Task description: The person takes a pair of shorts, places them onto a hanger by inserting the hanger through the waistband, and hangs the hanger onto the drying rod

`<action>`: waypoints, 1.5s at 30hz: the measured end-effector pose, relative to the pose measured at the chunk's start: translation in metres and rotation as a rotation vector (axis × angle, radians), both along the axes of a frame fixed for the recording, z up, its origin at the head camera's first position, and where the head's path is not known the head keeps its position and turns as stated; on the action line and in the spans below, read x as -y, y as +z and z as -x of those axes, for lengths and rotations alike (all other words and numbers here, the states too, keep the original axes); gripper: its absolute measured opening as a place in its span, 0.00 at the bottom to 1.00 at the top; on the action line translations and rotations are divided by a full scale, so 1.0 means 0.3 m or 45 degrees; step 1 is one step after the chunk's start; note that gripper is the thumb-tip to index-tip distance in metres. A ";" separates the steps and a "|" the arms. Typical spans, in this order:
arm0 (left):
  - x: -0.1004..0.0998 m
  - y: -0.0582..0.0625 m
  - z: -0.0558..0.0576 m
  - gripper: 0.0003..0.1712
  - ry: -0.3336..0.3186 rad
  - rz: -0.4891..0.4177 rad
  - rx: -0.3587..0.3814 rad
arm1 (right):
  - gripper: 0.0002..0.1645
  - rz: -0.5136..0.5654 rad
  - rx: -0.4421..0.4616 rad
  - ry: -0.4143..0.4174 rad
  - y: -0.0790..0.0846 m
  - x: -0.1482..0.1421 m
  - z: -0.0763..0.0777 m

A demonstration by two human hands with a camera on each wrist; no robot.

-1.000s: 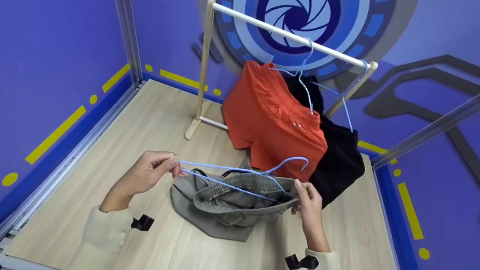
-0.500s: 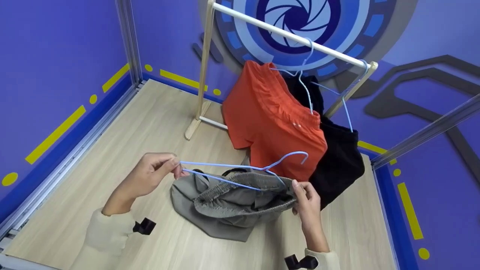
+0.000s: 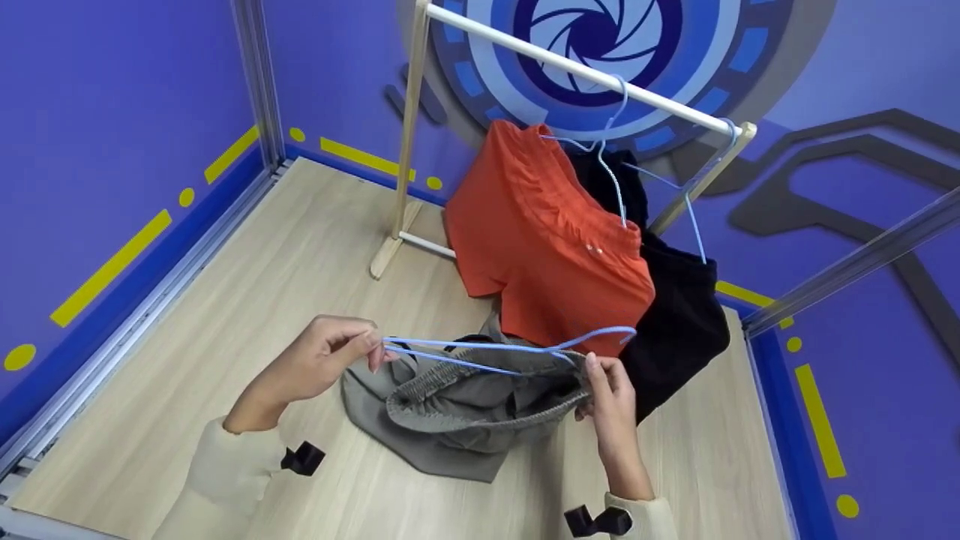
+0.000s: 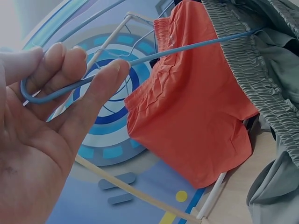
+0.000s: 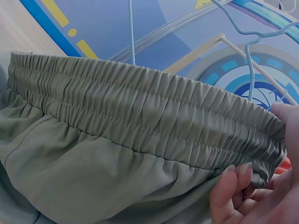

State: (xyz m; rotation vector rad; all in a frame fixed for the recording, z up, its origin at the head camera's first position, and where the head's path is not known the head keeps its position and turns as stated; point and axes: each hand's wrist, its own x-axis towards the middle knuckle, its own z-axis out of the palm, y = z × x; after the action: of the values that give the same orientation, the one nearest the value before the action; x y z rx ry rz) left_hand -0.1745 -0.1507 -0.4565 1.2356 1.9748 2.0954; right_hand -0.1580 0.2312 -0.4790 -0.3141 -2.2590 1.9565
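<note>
My left hand point(image 3: 326, 360) pinches one end of a blue wire hanger point(image 3: 465, 344), whose looped end lies between thumb and fingers in the left wrist view. The hanger's other end goes down inside the waistband of grey-green shorts point(image 3: 450, 457); its tip is hidden by the cloth. With thumb and curled fingers, my right hand point(image 3: 613, 394) grips the right side of the gathered elastic waistband point(image 5: 140, 107). The waist opening faces up, and the shorts' lower part spreads toward the wooden tabletop. The hanger's hook points right, in front of orange shorts point(image 3: 540, 240).
Behind the hands stands a rack with a white rail point(image 3: 525, 52) and wooden legs. The orange shorts and a black garment point(image 3: 679, 322) hang from it on blue hangers. Blue walls point(image 3: 135, 90) and a metal corner post point(image 3: 259, 82) bound the wooden tabletop point(image 3: 247, 300).
My left hand has moved right and slightly down, carrying the hanger further right into the waistband. The hook has tipped lower. My right hand has shifted only slightly.
</note>
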 end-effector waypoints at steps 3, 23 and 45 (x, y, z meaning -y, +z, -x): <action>-0.008 -0.003 0.001 0.17 -0.031 -0.002 -0.003 | 0.15 -0.010 -0.009 -0.010 0.000 0.001 0.003; -0.073 -0.029 0.005 0.16 0.043 0.073 -0.071 | 0.08 -0.029 -0.077 0.057 0.008 0.002 -0.001; -0.088 -0.068 0.008 0.17 0.049 -0.005 -0.017 | 0.24 -0.119 -0.360 0.411 0.013 -0.018 -0.027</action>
State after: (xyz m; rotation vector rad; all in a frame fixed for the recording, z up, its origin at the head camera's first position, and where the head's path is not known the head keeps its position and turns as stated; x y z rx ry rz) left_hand -0.1771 -0.1242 -0.4768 1.2252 2.0165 2.1152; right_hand -0.1498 0.2365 -0.4751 0.3384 -2.3105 1.8769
